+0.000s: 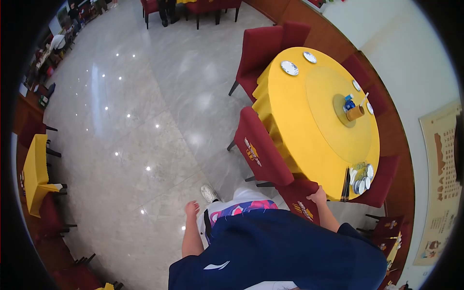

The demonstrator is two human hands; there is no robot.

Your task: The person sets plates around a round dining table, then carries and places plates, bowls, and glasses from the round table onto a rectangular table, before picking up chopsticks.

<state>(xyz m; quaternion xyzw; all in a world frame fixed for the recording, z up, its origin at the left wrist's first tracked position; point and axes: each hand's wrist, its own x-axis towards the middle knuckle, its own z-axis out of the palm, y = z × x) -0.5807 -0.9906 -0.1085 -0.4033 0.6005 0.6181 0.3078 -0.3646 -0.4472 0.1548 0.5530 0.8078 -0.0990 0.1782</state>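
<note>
My right grip (317,195) holds a red chair (297,195) beside the yellow-covered worktop (295,130); my left grip (192,209) hangs half-curled, empty.
Likely heavy and stiff-framed, it should handle best by its top edge.

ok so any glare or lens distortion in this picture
Head view: small bright reflections speckle the glossy grey floor; head view: strong wide-angle distortion curves the reddish-brown wall panelling beside the round yellow-draped table, and black closes in around the corners.
</note>
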